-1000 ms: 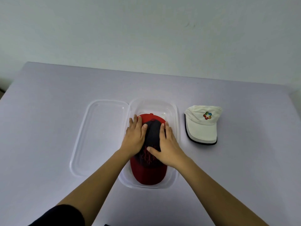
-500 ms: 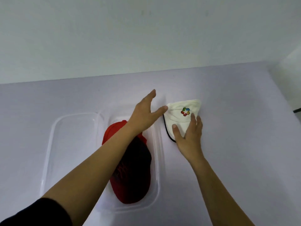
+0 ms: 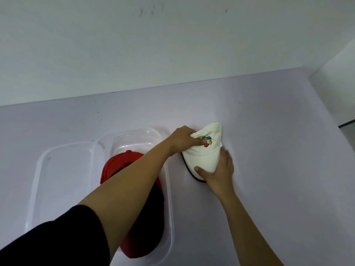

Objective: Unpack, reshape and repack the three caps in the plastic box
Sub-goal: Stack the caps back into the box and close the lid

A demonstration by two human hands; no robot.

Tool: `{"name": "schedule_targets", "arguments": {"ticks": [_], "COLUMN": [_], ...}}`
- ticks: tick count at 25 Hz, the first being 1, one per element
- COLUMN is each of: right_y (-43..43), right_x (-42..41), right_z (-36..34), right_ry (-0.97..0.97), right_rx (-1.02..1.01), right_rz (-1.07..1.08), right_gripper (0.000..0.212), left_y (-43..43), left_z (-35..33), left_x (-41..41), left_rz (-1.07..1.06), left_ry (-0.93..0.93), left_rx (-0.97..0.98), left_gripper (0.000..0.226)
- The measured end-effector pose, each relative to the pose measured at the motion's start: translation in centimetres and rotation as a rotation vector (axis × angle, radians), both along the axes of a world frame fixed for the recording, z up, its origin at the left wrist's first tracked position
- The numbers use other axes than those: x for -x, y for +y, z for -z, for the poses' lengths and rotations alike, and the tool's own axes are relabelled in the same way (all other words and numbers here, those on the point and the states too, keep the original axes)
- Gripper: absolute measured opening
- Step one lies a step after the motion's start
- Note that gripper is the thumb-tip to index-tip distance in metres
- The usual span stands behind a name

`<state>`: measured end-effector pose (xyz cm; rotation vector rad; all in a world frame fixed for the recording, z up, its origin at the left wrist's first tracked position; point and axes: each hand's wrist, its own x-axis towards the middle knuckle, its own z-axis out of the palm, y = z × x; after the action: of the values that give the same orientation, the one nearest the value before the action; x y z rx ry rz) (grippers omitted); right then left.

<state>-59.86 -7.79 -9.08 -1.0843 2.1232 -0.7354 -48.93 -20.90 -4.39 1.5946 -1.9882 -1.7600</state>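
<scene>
Just right of the plastic box (image 3: 169, 217), on the pale lilac bench (image 3: 269, 131), both hands have left the two caps they were pressing a second ago and closed on the white cap (image 3: 206, 156): the left hand (image 3: 182, 140) pinches its crown by the coloured logo, the right hand (image 3: 221, 169) clamps its peak. The red cap (image 3: 117, 164) and the dark cap (image 3: 155, 217) lie nested in the box, so I judge only this last cap remains to pack. The clear lid (image 3: 63, 179) lies alongside the box, and a plain pale wall (image 3: 172, 45) backs the bench.
</scene>
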Motion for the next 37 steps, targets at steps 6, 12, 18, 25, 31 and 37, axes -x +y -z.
{"name": "schedule_targets", "arguments": {"ticks": [6, 12, 18, 25, 31, 37], "right_y": [0.7, 3.6, 0.2, -4.6, -0.6, 3.4], "right_x": [-0.4, -7.9, -14.5, -15.4, -15.1, -14.7], "right_z": [-6.2, -9.9, -8.5, -7.3, -9.2, -10.8], "right_ry": [-0.070, -0.337, -0.141, -0.059, 0.073, 0.210], "right_rx": [0.206, 0.160, -0.155, -0.501, -0.177, -0.011], "right_rz": [0.073, -0.141, -0.801, -0.800, -0.884, -0.921], "right_gripper": [0.109, 0.129, 0.138, 0.145, 0.135, 0.129], "left_y": [0.3, -0.3, 1.0, 2.2, 2.3, 3.7], "left_z": [-8.9, -17.8, -19.9, -18.5, -14.3, -10.4], "left_x": [-2.9, -13.2, -20.6, -24.2, -25.0, -23.4], "left_rz": [0.088, -0.135, -0.255, -0.347, -0.329, 0.132], "left_ry": [0.073, 0.090, 0.097, 0.118, 0.086, 0.011], "left_rx": [0.210, 0.506, 0.696, 0.736, 0.868, 0.706], "left_gripper": [0.024, 0.034, 0.032, 0.013, 0.019, 0.022]}}
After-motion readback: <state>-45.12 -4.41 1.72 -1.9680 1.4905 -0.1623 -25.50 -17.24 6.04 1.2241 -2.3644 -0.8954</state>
